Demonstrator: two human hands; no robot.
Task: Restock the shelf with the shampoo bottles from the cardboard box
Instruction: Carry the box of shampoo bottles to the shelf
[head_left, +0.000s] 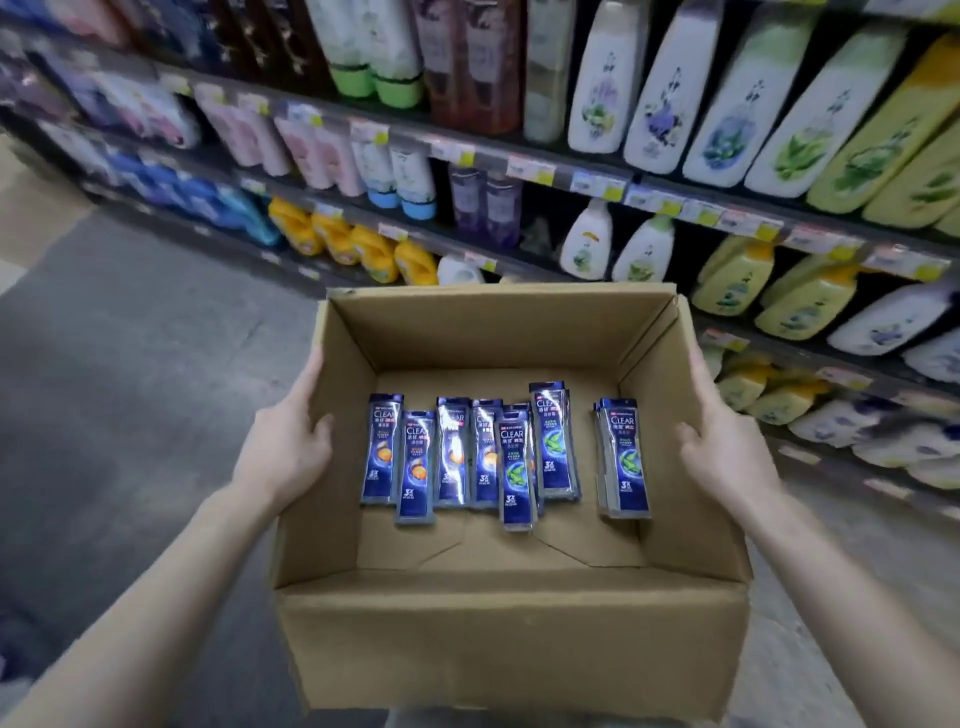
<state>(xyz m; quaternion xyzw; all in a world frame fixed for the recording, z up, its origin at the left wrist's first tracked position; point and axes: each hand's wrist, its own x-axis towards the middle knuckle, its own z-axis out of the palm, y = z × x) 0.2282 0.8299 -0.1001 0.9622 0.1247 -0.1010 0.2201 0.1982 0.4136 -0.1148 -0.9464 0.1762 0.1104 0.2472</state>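
2 hands carry the box (498, 639) by its side walls, likely to bring stock near the shelf (597, 176) at 12 to 3 o'clock. Left hand (288, 441) clamps the wall at 9 o'clock, right hand (727, 447) at 3. Inside lie blue bottles (501, 457), labelled "CLEAR" and "3X".

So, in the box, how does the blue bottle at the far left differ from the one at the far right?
The far-left bottle shows an orange picture on its label; the far-right bottle shows green leaves. The far-left bottle lies close beside its neighbours in the row; the far-right bottle lies apart, near the right wall of the cardboard box. Both are dark blue, marked CLEAR, lying flat, caps toward the far wall.
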